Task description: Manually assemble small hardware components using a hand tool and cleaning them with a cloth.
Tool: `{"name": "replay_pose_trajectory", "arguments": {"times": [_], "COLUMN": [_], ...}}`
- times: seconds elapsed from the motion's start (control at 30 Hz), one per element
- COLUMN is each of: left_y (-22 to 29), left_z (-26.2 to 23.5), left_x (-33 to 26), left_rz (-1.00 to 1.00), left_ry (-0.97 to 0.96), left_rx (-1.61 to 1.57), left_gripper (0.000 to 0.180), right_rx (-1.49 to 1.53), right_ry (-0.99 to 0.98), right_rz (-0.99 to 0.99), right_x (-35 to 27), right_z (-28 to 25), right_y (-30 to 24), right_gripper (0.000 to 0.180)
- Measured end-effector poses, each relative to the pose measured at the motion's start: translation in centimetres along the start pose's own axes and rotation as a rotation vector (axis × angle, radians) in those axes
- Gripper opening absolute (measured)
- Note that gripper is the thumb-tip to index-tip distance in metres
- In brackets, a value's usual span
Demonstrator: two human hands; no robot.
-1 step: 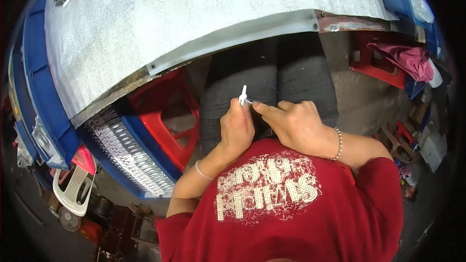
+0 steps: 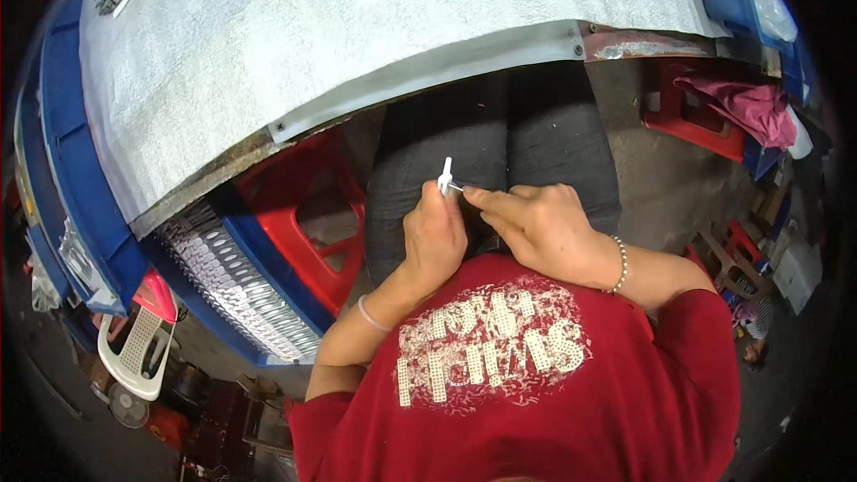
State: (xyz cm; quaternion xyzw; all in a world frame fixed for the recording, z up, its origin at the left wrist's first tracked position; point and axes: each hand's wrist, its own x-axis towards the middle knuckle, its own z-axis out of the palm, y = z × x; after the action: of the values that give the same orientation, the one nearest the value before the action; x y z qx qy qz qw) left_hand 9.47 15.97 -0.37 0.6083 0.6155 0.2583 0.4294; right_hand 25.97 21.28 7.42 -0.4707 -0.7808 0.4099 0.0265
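Observation:
Above my lap, my left hand is closed around a small white piece with a narrow tapered tip, which points away from me. My right hand pinches a short, thin metal-looking pin between thumb and forefinger. The pin's far end meets the side of the white piece; whether it goes into it cannot be made out. My left palm and fingers hide the lower part of the white piece.
Ahead stands a table covered with a whitish sheet. At my left, a blue crate holds rows of shiny metal pieces beside a red stool. Another red stool with a dark pink cloth stands at the right.

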Motion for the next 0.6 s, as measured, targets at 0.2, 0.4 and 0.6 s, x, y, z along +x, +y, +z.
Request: {"name": "replay_pose_trajectory", "arguments": {"times": [0.2,0.4,0.6], "left_y": [0.0,0.8,1.6], "left_z": [0.0,-1.0,-2.0], "left_x": [0.3,-0.5,-0.3], "left_rz": [0.053,-0.16,-0.408], "left_ry": [0.043,-0.065,-0.154], "left_rx": [0.083,-0.348,-0.681], "left_gripper": [0.008,0.013,0.018], "right_rx": [1.088,0.245,0.08], "right_ry": [-0.035,0.129,0.167], "right_rz": [0.493,0.044,-0.119], "right_x": [-0.4,-2.3,-3.3], "right_z": [0.2,-1.3,-0.7], "right_y": [0.9,-0.8,0.1], "right_gripper": [0.029,0.036,0.039]}}
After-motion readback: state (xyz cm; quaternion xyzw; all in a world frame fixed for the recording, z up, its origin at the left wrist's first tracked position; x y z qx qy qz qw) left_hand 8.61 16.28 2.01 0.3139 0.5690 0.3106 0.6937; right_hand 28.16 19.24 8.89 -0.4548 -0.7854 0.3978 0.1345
